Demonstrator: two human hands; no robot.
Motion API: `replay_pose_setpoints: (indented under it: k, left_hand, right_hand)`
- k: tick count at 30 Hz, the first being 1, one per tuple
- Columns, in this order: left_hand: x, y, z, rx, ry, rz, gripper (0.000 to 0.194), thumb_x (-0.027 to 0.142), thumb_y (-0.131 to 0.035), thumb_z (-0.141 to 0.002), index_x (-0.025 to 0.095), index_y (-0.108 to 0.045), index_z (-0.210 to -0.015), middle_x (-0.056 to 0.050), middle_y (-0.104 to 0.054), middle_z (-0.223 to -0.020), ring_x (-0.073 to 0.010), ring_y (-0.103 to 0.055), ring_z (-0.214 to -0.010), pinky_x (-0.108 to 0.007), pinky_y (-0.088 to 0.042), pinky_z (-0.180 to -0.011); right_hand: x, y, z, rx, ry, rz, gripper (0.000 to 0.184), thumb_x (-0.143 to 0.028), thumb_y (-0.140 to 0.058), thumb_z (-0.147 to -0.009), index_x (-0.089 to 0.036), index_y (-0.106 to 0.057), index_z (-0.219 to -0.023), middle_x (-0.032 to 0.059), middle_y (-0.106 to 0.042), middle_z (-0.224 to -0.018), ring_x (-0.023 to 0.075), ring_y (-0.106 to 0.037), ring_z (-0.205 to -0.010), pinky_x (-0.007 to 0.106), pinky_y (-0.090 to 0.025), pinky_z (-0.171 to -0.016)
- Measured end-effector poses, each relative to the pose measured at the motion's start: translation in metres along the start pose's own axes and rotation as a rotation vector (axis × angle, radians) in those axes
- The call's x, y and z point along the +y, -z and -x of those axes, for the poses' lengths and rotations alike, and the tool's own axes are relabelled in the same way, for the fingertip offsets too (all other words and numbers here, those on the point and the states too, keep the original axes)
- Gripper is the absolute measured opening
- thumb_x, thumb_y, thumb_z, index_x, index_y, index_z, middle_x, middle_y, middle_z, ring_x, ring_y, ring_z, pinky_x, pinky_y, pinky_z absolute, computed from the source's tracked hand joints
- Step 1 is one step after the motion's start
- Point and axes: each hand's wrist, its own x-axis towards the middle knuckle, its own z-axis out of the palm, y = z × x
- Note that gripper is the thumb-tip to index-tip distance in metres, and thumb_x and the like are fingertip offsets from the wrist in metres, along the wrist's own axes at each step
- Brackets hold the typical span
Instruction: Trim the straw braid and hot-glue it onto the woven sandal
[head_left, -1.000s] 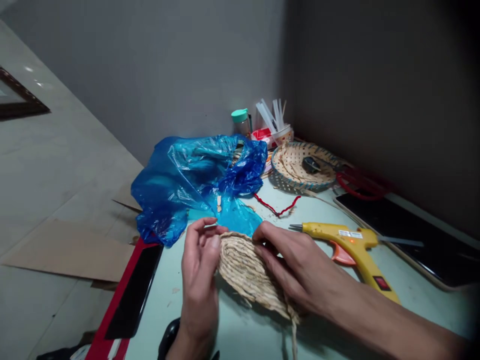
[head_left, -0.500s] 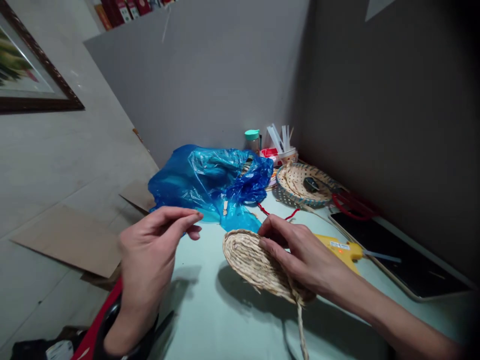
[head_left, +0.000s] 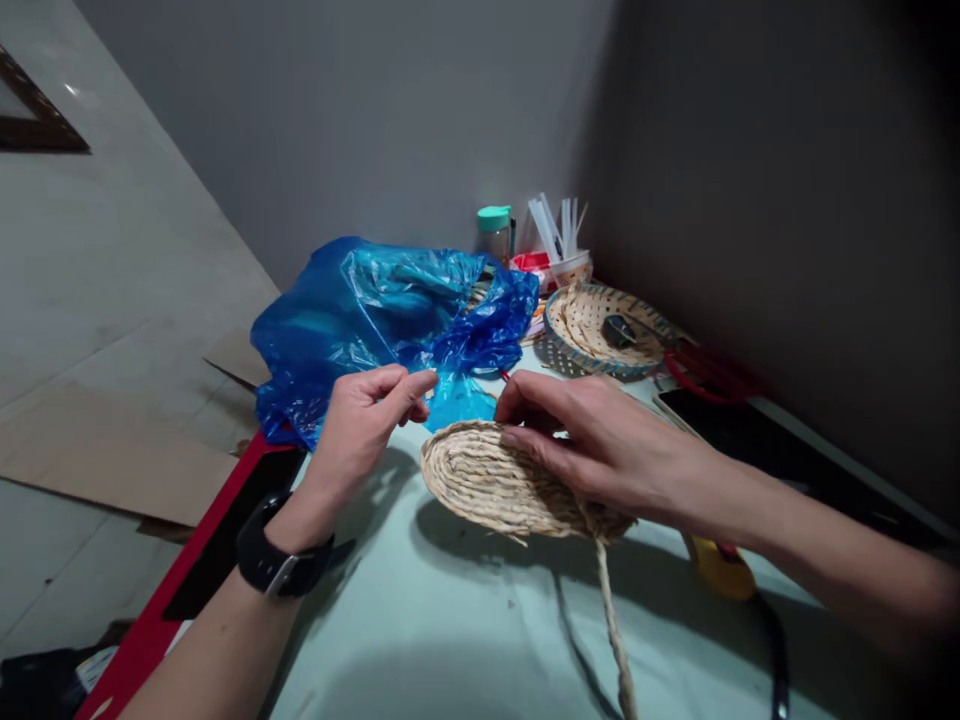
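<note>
My right hand (head_left: 581,430) pinches the far rim of an oval coiled straw mat (head_left: 480,475), thumb on its face. The mat is tilted up above the table, its shadow below. From its right end a twisted straw cord (head_left: 615,625) hangs down toward me. My left hand (head_left: 382,405), with a black watch on the wrist, is raised just left of the mat and not touching it. Its thumb and fingertips are pressed together; whatever they hold, if anything, is too small to make out. A yellow glue gun (head_left: 720,570) lies partly hidden under my right forearm.
A crumpled blue plastic bag (head_left: 360,310) is at the back left. Behind it stand a green-lidded jar (head_left: 494,232) and a cup of glue sticks (head_left: 571,268). A woven basket (head_left: 600,345), red-handled scissors (head_left: 709,375) and a black tablet (head_left: 787,480) line the right side.
The view has shifted, so background things sit higher. My left hand has moved up and closer to the mat. My right hand keeps its hold, and its forearm now covers most of the glue gun.
</note>
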Motion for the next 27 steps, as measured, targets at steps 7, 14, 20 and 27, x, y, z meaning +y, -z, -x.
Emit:
replay_pose_setpoints:
  k: [7, 14, 20, 27]
  left_hand:
    - [0.000, -0.018, 0.006, -0.324, 0.036, -0.012, 0.011, 0.029, -0.076, -0.086, 0.025, -0.079, -0.096, -0.001, -0.079, -0.097, -0.0199, -0.072, -0.091, -0.027, -0.054, -0.081]
    - [-0.007, -0.029, 0.015, -0.219, 0.044, 0.004, 0.007, 0.020, -0.077, -0.082, 0.025, -0.081, -0.078, 0.002, -0.077, -0.077, -0.0158, -0.069, -0.071, -0.023, -0.053, -0.066]
    - [-0.006, -0.034, 0.018, -0.168, 0.049, 0.005, 0.006, 0.021, -0.080, -0.079, 0.025, -0.082, -0.075, 0.003, -0.078, -0.073, -0.0143, -0.069, -0.067, -0.021, -0.053, -0.063]
    - [-0.011, -0.036, 0.020, -0.242, 0.114, -0.018, 0.006, 0.023, -0.079, -0.081, 0.024, -0.079, -0.075, 0.002, -0.077, -0.076, -0.0157, -0.068, -0.069, -0.025, -0.052, -0.065]
  right_hand:
    - [0.016, -0.011, 0.001, -0.042, -0.055, -0.016, 0.008, -0.025, -0.051, -0.103, -0.022, -0.056, -0.099, -0.0029, -0.055, -0.078, 0.0141, -0.046, -0.067, 0.029, -0.031, -0.061]
    - [0.018, -0.021, 0.006, -0.003, -0.034, 0.010, 0.010, -0.024, -0.051, -0.103, -0.021, -0.057, -0.096, -0.0051, -0.052, -0.071, 0.0111, -0.043, -0.058, 0.027, -0.028, -0.053]
    - [0.019, -0.026, 0.012, 0.067, 0.024, 0.010, 0.011, -0.018, -0.049, -0.103, -0.019, -0.058, -0.097, -0.0028, -0.057, -0.076, 0.0113, -0.048, -0.062, 0.026, -0.032, -0.056]
    - [0.023, -0.030, 0.010, -0.026, 0.016, -0.009, 0.007, -0.014, -0.050, -0.099, -0.019, -0.054, -0.094, -0.0007, -0.058, -0.081, 0.0138, -0.049, -0.067, 0.029, -0.033, -0.059]
